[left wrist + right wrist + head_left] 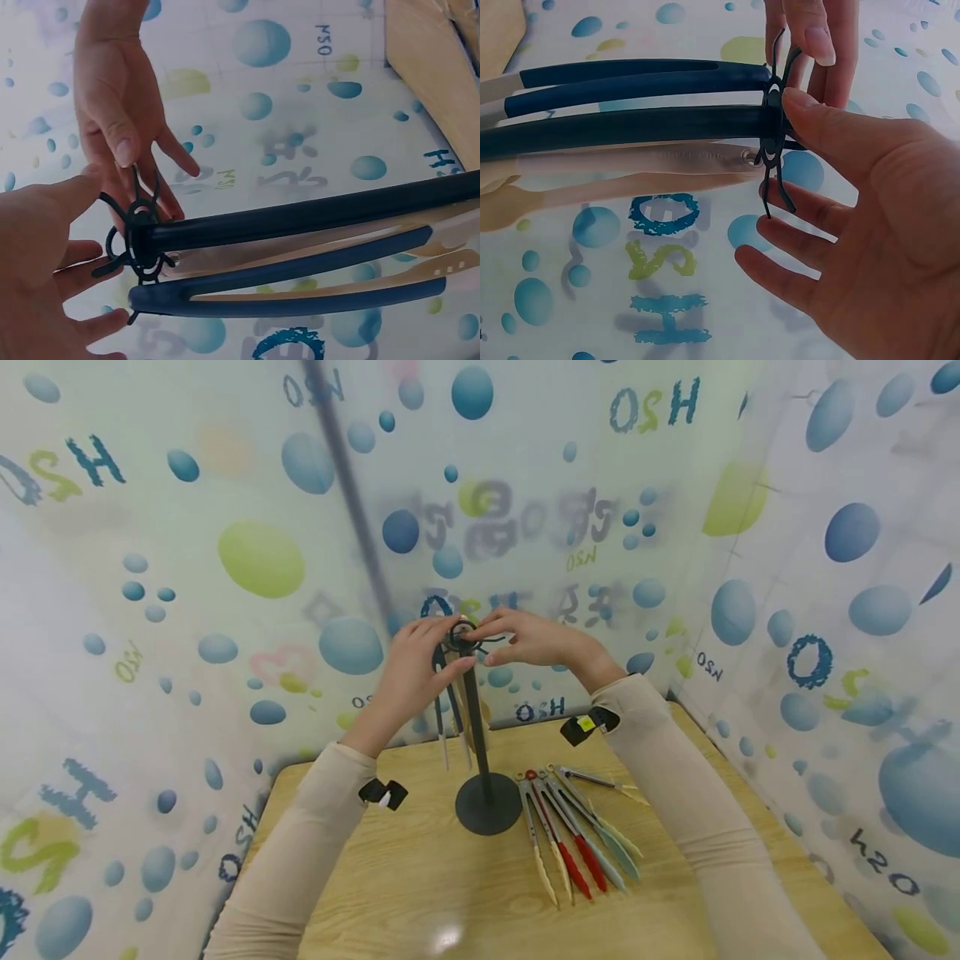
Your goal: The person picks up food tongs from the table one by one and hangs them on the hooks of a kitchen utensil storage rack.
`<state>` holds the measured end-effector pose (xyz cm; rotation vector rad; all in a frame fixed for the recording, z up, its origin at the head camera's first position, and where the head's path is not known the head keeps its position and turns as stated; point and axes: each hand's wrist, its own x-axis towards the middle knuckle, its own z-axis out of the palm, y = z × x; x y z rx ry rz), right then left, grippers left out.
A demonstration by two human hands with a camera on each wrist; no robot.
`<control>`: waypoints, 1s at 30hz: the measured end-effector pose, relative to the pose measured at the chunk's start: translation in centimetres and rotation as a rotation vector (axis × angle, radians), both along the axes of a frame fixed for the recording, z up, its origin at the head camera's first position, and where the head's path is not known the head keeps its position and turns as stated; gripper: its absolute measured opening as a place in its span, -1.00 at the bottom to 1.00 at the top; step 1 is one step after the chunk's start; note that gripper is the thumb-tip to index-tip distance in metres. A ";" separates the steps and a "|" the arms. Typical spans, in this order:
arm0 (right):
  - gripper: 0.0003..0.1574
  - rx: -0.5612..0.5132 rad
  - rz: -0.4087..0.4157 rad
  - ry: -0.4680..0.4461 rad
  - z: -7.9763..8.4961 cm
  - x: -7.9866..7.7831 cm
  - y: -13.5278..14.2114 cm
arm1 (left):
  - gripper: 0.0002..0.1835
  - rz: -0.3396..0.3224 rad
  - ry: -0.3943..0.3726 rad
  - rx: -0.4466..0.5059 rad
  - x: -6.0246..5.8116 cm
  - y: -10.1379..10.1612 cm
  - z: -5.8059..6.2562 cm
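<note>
A dark utensil stand (474, 718) rises from a round base, with a ring of hooks (141, 236) at its top. My left hand (416, 656) surrounds the ring from the left with fingers spread, close by the hooks. From the other side my right hand (536, 639) reaches over it; in the right wrist view one fingertip overlaps the ring's centre and other fingers lie beside the lower hooks. Blue-handled tongs (300, 270) hang from the left of the ring. Behind the pole hang a metal-handled utensil (637, 159) and a light wooden utensil (615, 189).
Several tongs (570, 835) with red, cream and teal tips lie fanned out right of the stand's round base (488, 817). The wooden table (405, 877) ends close to printed curtains (517, 443) at the back and sides.
</note>
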<state>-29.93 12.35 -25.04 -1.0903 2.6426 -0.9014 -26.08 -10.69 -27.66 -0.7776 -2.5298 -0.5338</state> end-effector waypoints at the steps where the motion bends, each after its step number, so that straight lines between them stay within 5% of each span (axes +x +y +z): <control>1: -0.35 -0.001 0.003 0.001 0.0 0.0 0.0 | -0.25 0.000 -0.028 -0.008 0.0 0.0 0.2; 11: -0.35 -0.001 0.004 0.000 0.2 -0.1 0.4 | -0.18 -0.019 -0.315 0.012 -0.1 0.2 2.3; 18: -0.36 0.004 -0.008 0.008 0.2 0.0 0.5 | -0.19 0.015 -0.323 0.019 0.2 0.5 2.5; 30: -0.39 -0.004 -0.013 0.002 -0.1 -0.4 0.0 | -0.21 0.166 -0.345 -0.066 1.1 1.7 3.7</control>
